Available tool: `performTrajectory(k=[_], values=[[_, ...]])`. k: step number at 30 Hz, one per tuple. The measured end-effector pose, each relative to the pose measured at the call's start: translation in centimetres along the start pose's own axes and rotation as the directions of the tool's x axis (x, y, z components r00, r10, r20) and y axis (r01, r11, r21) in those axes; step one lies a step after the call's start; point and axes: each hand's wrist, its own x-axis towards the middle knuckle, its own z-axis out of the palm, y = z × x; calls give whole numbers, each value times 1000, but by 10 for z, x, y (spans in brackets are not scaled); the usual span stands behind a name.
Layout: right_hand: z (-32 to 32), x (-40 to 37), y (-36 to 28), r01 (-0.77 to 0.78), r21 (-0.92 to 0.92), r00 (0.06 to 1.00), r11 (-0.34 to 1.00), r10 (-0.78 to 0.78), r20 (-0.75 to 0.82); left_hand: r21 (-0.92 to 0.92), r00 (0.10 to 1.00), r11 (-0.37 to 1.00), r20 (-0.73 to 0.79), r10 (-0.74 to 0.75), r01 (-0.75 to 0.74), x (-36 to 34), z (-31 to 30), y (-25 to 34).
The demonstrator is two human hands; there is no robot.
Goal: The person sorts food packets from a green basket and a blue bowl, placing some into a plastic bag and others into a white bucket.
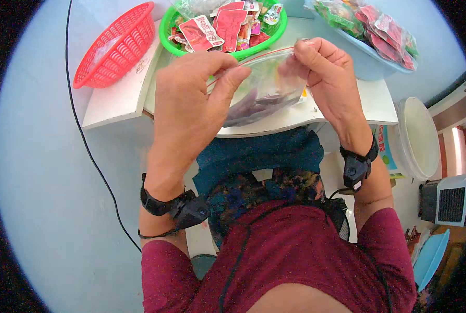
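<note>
A clear zip-lock bag (pixel 259 101) with a red seal strip hangs between my hands over the front edge of the white table. Something dark, perhaps small packets, lies at its bottom; I cannot make out what. My left hand (pixel 191 99) pinches the bag's top edge at the left, thumb against fingers. At the right end of the seal, my right hand (pixel 327 73) grips the same edge between thumb and fingers. Just behind the bag stands a green basket (pixel 165 36) heaped with red and white snack packets (pixel 230 26).
A red plastic basket (pixel 115 52) leans at the table's left. On the right, a light blue basin (pixel 358 62) holds bagged packets (pixel 384 31). The white table (pixel 374 101) has a curved front edge. A white bucket (pixel 420 138) stands below right, and a black cable (pixel 87 146) runs down the wall.
</note>
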Motion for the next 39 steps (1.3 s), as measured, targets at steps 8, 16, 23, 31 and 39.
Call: performTrajectory(k=[8,16,23,31,39], values=[[-8,-17,-3,90,-178,996,980,-92,-6,-15,999,999,-27,-35,35,-8,2,10],[-29,-31,23,79,-434,965,897,41,261,140,994,985,-36,108,-102,-17,2,17],[-33,-38,24,-34,-493,842,869,291,455,200,993,972,12,120,-120,-17,4,22],[-39,-40,29,-16,-505,852,863,276,445,-222,860,880,409,-306,419,10,24,-40],[-58,-39,40,129,-611,942,781,96,322,-374,571,498,750,-334,782,-11,74,-103]])
